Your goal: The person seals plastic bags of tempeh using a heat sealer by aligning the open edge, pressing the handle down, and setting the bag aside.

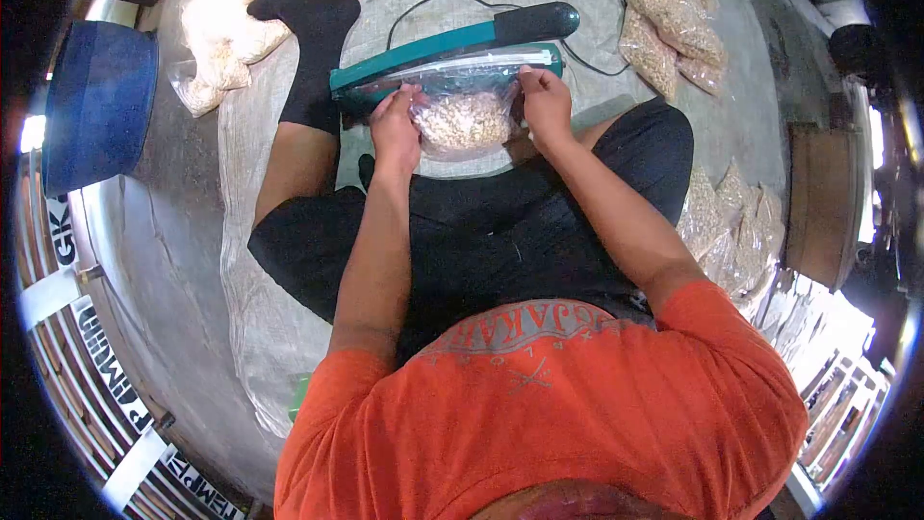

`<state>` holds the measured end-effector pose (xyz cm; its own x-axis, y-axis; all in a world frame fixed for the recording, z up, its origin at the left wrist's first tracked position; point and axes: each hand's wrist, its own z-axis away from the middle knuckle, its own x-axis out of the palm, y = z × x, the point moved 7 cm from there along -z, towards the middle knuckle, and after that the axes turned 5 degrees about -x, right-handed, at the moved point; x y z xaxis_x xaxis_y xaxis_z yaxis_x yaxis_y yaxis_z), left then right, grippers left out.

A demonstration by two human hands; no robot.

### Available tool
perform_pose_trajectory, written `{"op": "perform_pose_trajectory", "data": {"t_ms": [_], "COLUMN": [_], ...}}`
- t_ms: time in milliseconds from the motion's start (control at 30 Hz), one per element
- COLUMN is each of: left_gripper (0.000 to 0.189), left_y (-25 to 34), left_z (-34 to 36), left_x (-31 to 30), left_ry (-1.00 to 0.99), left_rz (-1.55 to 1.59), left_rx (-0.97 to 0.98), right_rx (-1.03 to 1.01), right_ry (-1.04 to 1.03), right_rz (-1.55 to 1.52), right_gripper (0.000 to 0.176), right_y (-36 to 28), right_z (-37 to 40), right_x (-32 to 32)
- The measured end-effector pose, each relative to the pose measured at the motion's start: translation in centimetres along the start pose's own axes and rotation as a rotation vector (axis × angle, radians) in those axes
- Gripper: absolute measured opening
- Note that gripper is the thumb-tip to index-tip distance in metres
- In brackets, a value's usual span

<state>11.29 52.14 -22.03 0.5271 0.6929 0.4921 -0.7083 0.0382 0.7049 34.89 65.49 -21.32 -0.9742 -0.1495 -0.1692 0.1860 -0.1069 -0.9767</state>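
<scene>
Between my hands is a clear plastic bag (466, 125) filled with pale beans or grains. Its flat upper edge lies in the jaw of a teal impulse sealer (414, 60), whose black-handled arm is raised. My left hand (397, 125) pinches the bag's left upper corner, fingers closed. At the right upper corner, my right hand (545, 104) pinches the plastic beside the sealer's white strip. The bag's filled part hangs on the near side of the sealer, close to my lap.
Filled bags (674, 24) lie at the upper right, more filled bags (736, 221) by my right knee, and others (231, 34) at the upper left. A black cord (423, 2) runs behind the sealer. A blue tub (101, 106) stands left of the pale mat (260, 327).
</scene>
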Motion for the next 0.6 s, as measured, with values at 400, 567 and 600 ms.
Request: {"op": "perform_pose_trajectory", "data": {"t_ms": [400, 567, 600], "left_gripper": [0.024, 0.02, 0.02], "left_y": [-0.3, -0.2, -0.3], "left_z": [-0.5, -0.6, -0.4], "left_x": [-0.4, -0.6, -0.6], "left_ry": [0.014, 0.006, 0.01], "left_rz": [-0.027, -0.033, -0.034], "left_rx": [0.007, 0.002, -0.003], "right_rx": [-0.04, -0.692, -0.948], "right_ry": [0.091, 0.397, 0.381], "right_rz": [0.055, 0.209, 0.368], "right_gripper": [0.033, 0.034, 0.033], "right_y": [-1.3, -16.1, -19.8], "right_z": [0.3, 2.6, 3.4], "right_x": [-2.4, -6.0, -5.6]}}
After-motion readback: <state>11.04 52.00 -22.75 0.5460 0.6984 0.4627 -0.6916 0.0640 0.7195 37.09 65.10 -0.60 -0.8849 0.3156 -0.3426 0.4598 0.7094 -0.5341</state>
